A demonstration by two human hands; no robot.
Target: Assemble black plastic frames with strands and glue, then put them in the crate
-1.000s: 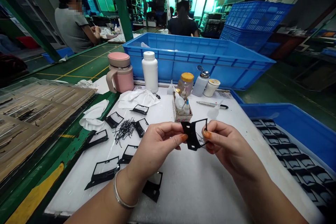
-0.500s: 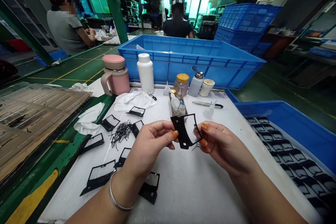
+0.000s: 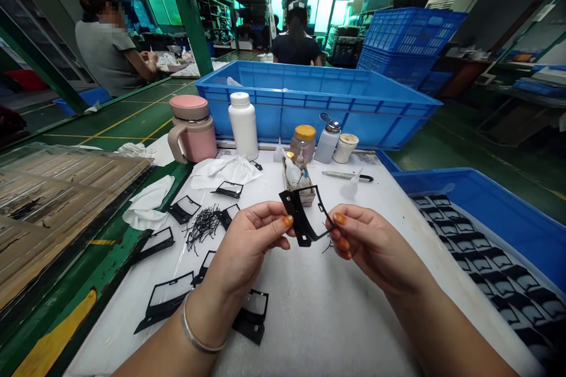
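Note:
A black plastic frame (image 3: 301,221) with a wide opening is held tilted above the white tabletop (image 3: 305,312). My left hand (image 3: 260,232) pinches its solid left edge between thumb and fingers. At the thin right corner, my right hand (image 3: 360,235) closes thumb and fingertips on the same frame. Several similar black frames (image 3: 165,300) lie to the left, around a heap of thin black strips (image 3: 203,228). Just behind the held frame stands a small box (image 3: 305,191) with dropper bottles in it.
Along the back stand a pink mug (image 3: 193,132), a white bottle (image 3: 243,126), a yellow-lidded jar (image 3: 303,140) and a pump bottle (image 3: 328,141). A pen (image 3: 347,176) lies before them. Blue crates (image 3: 318,109) border the table; the right-hand one (image 3: 499,188) holds rows of frames. Co-workers (image 3: 112,50) sit beyond.
The held frame has turned slightly and shifted a little left. My right fingers, beside its edge before, now grip its lower right corner. The whole view has shifted slightly.

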